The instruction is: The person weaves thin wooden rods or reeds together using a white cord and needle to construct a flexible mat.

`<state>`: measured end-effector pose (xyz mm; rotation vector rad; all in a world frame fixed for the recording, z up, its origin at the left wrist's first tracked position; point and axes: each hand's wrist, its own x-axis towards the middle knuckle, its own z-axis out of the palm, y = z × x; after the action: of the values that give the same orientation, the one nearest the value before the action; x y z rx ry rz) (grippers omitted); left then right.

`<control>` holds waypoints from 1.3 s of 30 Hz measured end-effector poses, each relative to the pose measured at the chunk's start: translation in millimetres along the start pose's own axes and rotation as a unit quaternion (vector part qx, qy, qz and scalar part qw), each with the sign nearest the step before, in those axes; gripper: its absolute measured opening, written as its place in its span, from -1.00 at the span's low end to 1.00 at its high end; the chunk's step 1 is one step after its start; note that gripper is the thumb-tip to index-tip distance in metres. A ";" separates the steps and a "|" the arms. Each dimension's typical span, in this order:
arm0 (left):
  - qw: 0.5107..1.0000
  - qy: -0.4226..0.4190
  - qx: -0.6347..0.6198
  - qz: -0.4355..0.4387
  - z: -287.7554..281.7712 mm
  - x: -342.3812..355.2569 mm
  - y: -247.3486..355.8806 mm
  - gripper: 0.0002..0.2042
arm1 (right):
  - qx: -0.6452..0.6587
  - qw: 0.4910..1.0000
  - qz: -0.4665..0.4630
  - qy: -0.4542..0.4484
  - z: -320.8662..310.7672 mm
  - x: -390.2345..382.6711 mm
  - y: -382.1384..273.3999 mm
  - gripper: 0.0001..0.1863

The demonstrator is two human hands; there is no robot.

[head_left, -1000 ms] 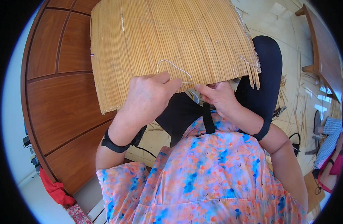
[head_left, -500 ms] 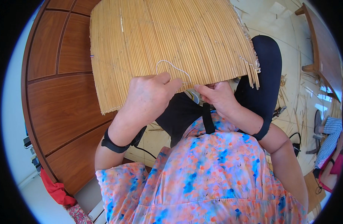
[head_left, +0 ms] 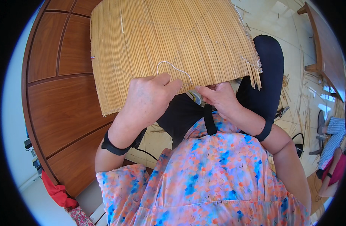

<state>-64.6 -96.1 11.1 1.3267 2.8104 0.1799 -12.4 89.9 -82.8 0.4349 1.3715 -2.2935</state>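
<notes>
A mat of straw-coloured reed stalks (head_left: pixel 173 41), bound side by side, lies across my lap. At its near edge my left hand (head_left: pixel 152 92) is closed in a pinch against the stalks. A thin white thread (head_left: pixel 175 67) loops over the mat from behind its knuckles to the edge between both hands. Its fingertips are partly hidden. Just to the right, my right hand (head_left: pixel 221 97) grips the mat's edge, thumb on the near side and fingers curled underneath. Several loose stalk ends (head_left: pixel 254 75) stick out at the mat's right corner.
A brown panelled wooden piece (head_left: pixel 63 101) stands close on the left. Loose stalks (head_left: pixel 302 94) lie scattered over the tiled floor at right, near a wooden bench (head_left: pixel 323 49). Another person (head_left: pixel 333 158) is partly seen at the far right. Red cloth (head_left: pixel 56 190) hangs lower left.
My hands and the mat stay nearly in place; the thread loop shifts very slightly. At the far right, the other person's arm has moved.
</notes>
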 end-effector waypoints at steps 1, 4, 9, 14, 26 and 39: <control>1.000 0.002 0.002 0.002 0.0 0.1 0.0 -0.90 | 0.000 1.000 0.000 0.000 0.0 0.0 -0.1 -0.89; 1.000 0.005 0.006 0.005 -1.7 0.3 1.0 -0.91 | -0.001 1.000 0.006 -0.001 0.4 -0.1 -0.6 -0.89; 1.000 0.003 0.013 0.010 -0.6 0.5 1.8 -0.91 | -0.006 1.000 0.006 0.000 -1.5 0.9 2.0 -0.89; 1.000 0.004 0.003 0.007 -0.9 0.5 2.2 -0.92 | -0.006 1.000 0.009 0.001 -0.9 0.7 2.0 -0.88; 0.999 -0.022 0.022 0.024 -7.8 4.5 3.1 -0.94 | -0.015 1.000 0.004 0.003 -0.9 0.6 3.0 -0.89; 0.984 -0.096 0.094 0.113 -20.7 39.9 11.2 -0.94 | -0.040 0.999 0.029 -0.001 -5.3 -1.2 5.3 -0.82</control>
<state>-82.9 -60.1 33.9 1.6063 2.5656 -0.2046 -8.4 92.6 -88.7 0.4406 1.4248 -2.1840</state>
